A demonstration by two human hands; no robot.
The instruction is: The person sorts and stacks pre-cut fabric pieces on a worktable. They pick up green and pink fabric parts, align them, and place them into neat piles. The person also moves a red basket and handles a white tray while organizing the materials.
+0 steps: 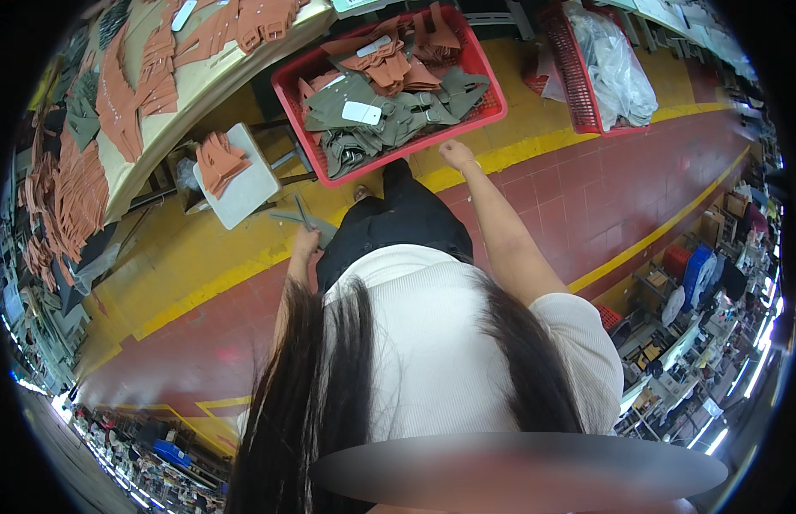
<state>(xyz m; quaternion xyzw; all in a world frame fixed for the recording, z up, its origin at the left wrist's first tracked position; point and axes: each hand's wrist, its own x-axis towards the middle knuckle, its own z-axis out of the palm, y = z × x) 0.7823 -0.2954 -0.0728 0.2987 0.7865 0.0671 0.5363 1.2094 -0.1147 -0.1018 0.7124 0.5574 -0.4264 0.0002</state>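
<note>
My left hand [305, 241] is low at my left side, its fingers closed round grey-green cut fabric pieces [327, 232]. The pieces stick out on both sides of the hand. My right hand [456, 155] is out in front, just off the near right edge of a red plastic basket [332, 182]. Its fingers are curled in, and nothing shows in them. In the basket lie dark green fabric pieces [406, 122] and rust-orange fabric pieces [385, 68], with a white tag [361, 112] on top.
A white stool [235, 201] bearing folded rust-orange pieces [220, 161] stands left of the basket. Farther left, a cream-covered table [214, 81] carries many cut pieces. At the right, another red basket [579, 81] holds clear plastic bags [616, 77]. Yellow lines [663, 244] cross the red floor.
</note>
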